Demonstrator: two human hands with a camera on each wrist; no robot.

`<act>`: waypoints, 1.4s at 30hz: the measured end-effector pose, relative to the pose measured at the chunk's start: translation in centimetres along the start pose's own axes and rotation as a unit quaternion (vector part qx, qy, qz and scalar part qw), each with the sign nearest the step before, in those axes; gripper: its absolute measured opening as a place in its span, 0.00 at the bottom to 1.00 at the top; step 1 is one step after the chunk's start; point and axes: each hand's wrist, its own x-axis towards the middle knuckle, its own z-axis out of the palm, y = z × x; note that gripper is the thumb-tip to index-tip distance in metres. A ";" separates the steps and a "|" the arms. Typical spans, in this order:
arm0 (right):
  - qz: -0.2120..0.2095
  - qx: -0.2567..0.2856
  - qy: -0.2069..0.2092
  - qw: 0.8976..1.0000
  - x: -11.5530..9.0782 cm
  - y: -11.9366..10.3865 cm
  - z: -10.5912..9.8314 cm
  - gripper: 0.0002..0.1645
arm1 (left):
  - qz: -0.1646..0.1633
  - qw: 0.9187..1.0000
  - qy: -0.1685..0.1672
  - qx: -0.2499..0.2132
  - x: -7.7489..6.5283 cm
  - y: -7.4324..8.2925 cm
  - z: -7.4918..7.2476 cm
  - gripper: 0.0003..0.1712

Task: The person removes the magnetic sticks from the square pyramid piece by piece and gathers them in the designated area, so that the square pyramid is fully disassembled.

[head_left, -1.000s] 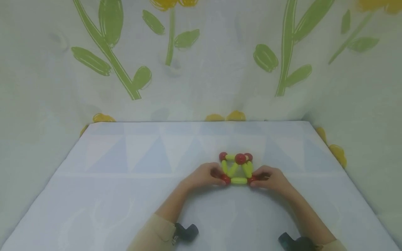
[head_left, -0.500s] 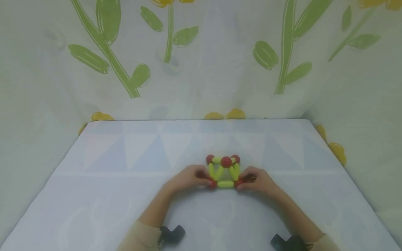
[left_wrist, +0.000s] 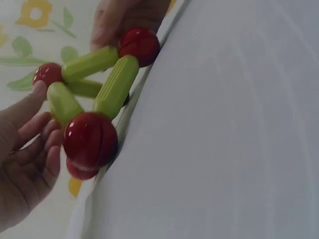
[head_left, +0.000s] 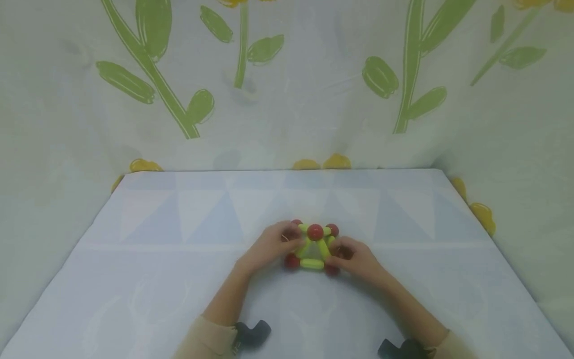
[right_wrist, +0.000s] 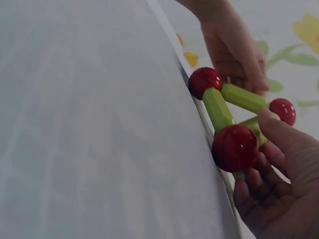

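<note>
A building-toy frame of glossy red balls and yellow-green rods stands on the table; its front rod faces me and a red ball tops it. My left hand is at its left side, above the lower left ball; in the left wrist view that thumb touches the frame near a ball, with the fingers loosely bent. My right hand holds the right side, thumb on a rod and fingers bent beneath a ball. Fingers partly hide the side rods.
The table has a pale cover with blue triangles. Behind it rises a cloth backdrop printed with green stems and yellow flowers. Dark wrist cameras sit at both sleeves.
The frame has shifted left and slightly nearer. My left hand has left the lower left ball and moved up along the side. My right hand has slid slightly up from the lower right ball.
</note>
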 end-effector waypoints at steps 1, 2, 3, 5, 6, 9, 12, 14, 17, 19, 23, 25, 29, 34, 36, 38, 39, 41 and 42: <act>-0.009 0.003 0.009 1.000 0.1 -0.1 0.1 0.17 | 0.011 1.000 0.007 -0.006 0.2 0.1 0.2 0.16; -0.017 0.005 0.019 1.000 0.2 -0.1 0.2 0.16 | 0.022 1.000 0.015 -0.010 0.4 0.3 0.5 0.17; -0.023 0.007 0.026 0.999 0.3 -0.2 0.3 0.16 | 0.032 0.999 0.020 -0.013 0.6 0.5 0.7 0.19; -0.034 0.010 0.036 0.999 0.4 -0.3 0.5 0.16 | 0.059 0.998 0.030 -0.014 0.9 0.9 1.1 0.22; -0.039 0.010 0.040 0.998 0.5 -0.4 0.6 0.16 | 0.066 0.997 0.034 -0.014 1.0 1.1 1.3 0.22; -0.047 0.012 0.042 0.998 0.7 -0.5 0.8 0.17 | 0.102 0.994 0.047 -0.007 1.3 1.5 1.7 0.23; -0.052 0.028 0.043 0.997 0.7 -0.8 0.9 0.16 | 0.111 0.993 0.046 -0.011 1.3 1.8 1.9 0.23; -0.044 0.042 0.040 0.997 0.6 -0.8 1.1 0.16 | 0.102 0.994 0.040 -0.012 1.1 2.0 1.9 0.23; -0.028 0.053 0.038 0.997 0.5 -0.9 1.4 0.15 | 0.088 0.995 0.038 -0.008 0.8 2.1 1.9 0.23; -0.026 0.055 0.035 0.997 0.5 -0.9 1.5 0.16 | 0.086 0.995 0.039 -0.002 0.7 2.1 1.9 0.23; -0.039 0.062 0.028 0.997 0.5 -0.8 1.6 0.15 | 0.090 0.995 0.045 0.003 0.5 2.0 1.8 0.22; -0.050 0.071 0.024 0.996 0.4 -0.7 1.5 0.14 | 0.091 0.995 0.048 0.005 0.4 2.0 1.7 0.22; -0.065 0.079 0.019 0.995 0.3 -0.1 1.2 0.13 | 0.096 0.994 0.049 0.005 0.4 2.0 1.6 0.21; -0.102 0.079 0.012 0.992 0.1 0.4 0.7 0.12 | 0.092 0.994 0.053 -0.001 0.5 1.9 1.7 0.21; -0.120 0.084 0.011 0.989 0.0 0.6 0.5 0.11 | 0.088 0.994 0.057 -0.002 0.6 1.7 1.8 0.21; -0.131 0.088 0.008 0.987 0.0 0.8 0.4 0.11 | 0.087 0.994 0.058 -0.004 0.7 1.6 2.0 0.22; -0.131 0.092 0.009 0.987 0.0 0.9 0.3 0.10 | 0.088 0.994 0.059 -0.006 0.7 1.5 2.0 0.22; -0.116 0.107 0.018 0.987 0.0 1.0 0.1 0.09 | 0.087 0.994 0.059 -0.010 0.8 1.5 2.2 0.23; -0.106 0.118 0.029 0.987 0.1 1.0 0.0 0.09 | 0.086 0.995 0.059 -0.012 0.8 1.5 2.2 0.23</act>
